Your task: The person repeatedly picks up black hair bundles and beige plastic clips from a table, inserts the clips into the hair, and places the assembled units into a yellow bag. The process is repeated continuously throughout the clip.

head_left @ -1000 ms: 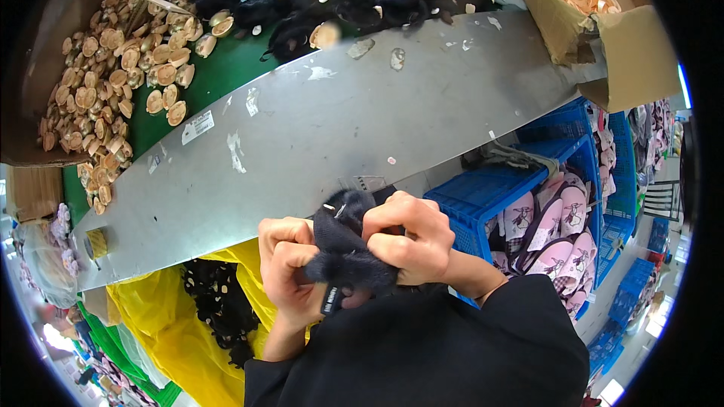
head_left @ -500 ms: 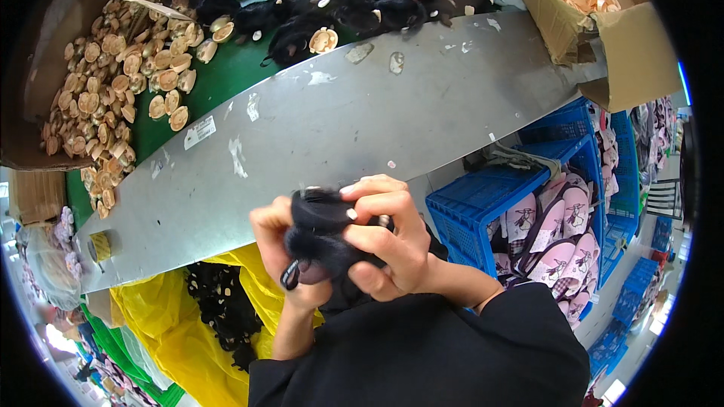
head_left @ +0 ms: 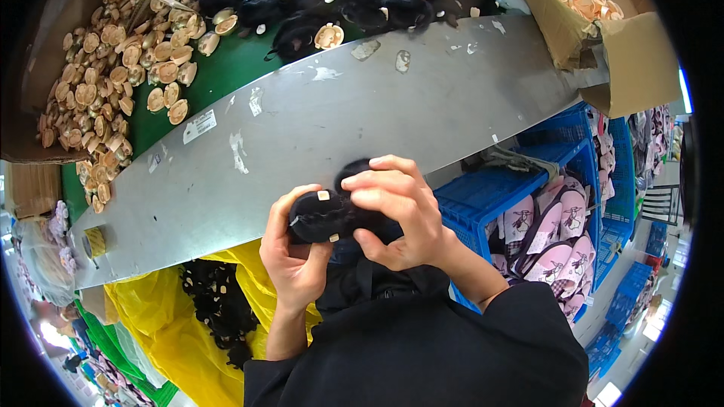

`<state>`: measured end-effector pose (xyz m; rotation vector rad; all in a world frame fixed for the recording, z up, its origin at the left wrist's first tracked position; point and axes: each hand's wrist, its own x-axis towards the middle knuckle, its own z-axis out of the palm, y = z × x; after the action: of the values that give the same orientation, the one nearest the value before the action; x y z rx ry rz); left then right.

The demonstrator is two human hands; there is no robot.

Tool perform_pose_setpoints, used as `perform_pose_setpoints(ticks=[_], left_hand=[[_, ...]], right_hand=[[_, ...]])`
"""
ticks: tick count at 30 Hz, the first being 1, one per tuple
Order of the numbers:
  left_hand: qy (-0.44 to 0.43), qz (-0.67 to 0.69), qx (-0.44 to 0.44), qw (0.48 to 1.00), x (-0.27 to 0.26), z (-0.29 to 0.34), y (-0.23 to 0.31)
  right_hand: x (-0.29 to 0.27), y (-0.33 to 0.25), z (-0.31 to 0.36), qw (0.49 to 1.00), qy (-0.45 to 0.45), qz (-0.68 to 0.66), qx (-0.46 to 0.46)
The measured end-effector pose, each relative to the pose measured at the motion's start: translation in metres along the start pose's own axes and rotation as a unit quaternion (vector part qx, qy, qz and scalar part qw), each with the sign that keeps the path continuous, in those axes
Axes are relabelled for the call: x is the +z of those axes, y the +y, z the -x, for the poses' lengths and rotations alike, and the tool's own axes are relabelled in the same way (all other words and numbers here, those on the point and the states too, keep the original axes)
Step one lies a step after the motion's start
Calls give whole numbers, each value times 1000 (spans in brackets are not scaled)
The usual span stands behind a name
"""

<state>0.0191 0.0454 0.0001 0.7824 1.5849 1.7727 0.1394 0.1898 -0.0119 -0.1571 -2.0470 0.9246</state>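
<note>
Between my two hands, just off the near edge of the metal worktop, is a black plush piece (head_left: 323, 218) with small pale tabs on its rounded end. The thumb and fingers of my left hand (head_left: 292, 267) are closed round that end. My right hand (head_left: 403, 207) grips the furry other end, its fingers curled over the top and its thumb below. Part of the piece is hidden under the right fingers. I cannot tell exactly what kind of item it is.
Ahead runs the metal worktop (head_left: 302, 120). Black furry pieces (head_left: 351, 4) lie beyond it on green. At left is a heap of pale plastic shells (head_left: 105, 83); at right, a carton (head_left: 641, 60) of peach parts. Blue crates (head_left: 483, 203) hold pink slippers (head_left: 539, 230). A yellow bag (head_left: 162, 324) holds black pieces.
The plush piece has been turned, so its rounded end with two pale tabs now faces up at left. My left hand's grip has shifted round that end; the right hand is slightly higher.
</note>
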Motion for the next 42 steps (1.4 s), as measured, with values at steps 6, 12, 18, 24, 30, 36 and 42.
perform_pose_setpoints(ticks=[6, 12, 18, 24, 30, 36, 42], left_hand=[[42, -46, 2, 998, 6, 0, -5], [-71, -57, -76, 993, -8, -12, 1], [-31, -36, -83, 995, -6, -11, -1], [-54, -17, -26, 998, -10, -9, -4], [-43, -60, -39, 997, -6, -13, 1], [-22, -145, -39, 988, -10, -20, -4], [138, -32, -84, 986, -8, -37, 14]], right_hand=[[9, 7, -2, 998, -55, 29, 2], [13, 20, 1, 992, -117, 36, -8], [16, 22, -7, 992, -121, 24, -13], [8, 26, -12, 992, -121, -17, -22], [-2, 32, -27, 991, -104, -88, -1], [-2, 42, -38, 990, -135, -17, -29], [-60, 111, -133, 983, -66, 158, -67]])
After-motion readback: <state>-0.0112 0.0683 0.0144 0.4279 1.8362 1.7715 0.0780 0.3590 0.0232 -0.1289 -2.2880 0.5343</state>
